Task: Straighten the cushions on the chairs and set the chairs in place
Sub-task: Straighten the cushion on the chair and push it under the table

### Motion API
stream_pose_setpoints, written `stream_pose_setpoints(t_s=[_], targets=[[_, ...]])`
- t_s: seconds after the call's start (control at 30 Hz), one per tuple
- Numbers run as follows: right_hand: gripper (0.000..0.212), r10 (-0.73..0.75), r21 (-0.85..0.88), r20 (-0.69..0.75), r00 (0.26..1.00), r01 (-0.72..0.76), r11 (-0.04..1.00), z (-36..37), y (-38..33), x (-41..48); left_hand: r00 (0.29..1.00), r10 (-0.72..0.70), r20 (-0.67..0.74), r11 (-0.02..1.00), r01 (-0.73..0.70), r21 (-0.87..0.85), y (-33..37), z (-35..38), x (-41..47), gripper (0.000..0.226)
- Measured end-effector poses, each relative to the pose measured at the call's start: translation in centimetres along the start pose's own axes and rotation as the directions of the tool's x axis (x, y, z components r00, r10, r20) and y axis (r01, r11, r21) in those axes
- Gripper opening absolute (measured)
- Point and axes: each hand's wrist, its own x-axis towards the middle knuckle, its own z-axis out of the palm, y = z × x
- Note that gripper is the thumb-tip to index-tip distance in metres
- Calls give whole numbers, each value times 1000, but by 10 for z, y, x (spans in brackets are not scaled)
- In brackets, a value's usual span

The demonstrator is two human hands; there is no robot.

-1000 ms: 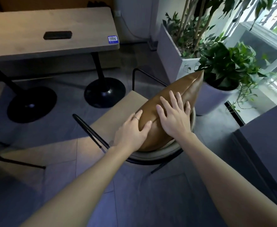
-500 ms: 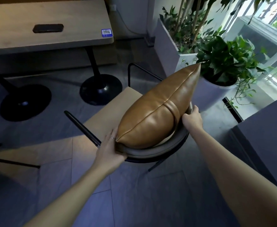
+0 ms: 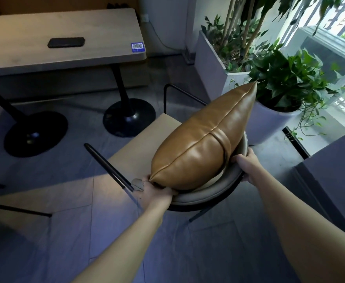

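Both of your hands grip the chair's (image 3: 157, 139) curved backrest (image 3: 208, 193), and the cushion (image 3: 198, 144) hides most of your fingers. Your left hand (image 3: 155, 193) clenches the rim just under the cushion's near corner; your right hand (image 3: 246, 163) wraps the rim beside its banded end. That smooth, plump tan leather cushion stands on the beige seat against the padded backrest.

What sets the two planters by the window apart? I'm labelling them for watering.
The tall planter is a straight-sided box holding thin upright stems; the round pot is curved and holds a bushy, trailing plant. The box stands behind, the pot nearer the chair. Both are pale and stand on the floor.
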Motion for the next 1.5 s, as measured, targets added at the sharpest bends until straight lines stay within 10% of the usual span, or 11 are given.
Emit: stream_pose_setpoints(t_s=[0.73, 0.9, 1.2, 1.5], targets=[[47, -52, -18, 26, 998, 53, 998, 90, 13, -55, 998, 49, -33, 998, -50, -45, -3, -121, 50, 78], [47, -57, -26, 60, 997, 59, 998, 125, 10, -78, 995, 94, -29, 995, -94, -18, -7, -168, 82, 34], [62, -50, -30, 53, 997, 52, 998, 203, 5, -111, 989, 145, -5, 989, -145, 15, -5, -251, 146, 21], [88, 43, -41, 173, 984, -37, 998, 215, -11, -107, 971, 99, -218, 969, -144, -200, -26, -260, 141, 111]])
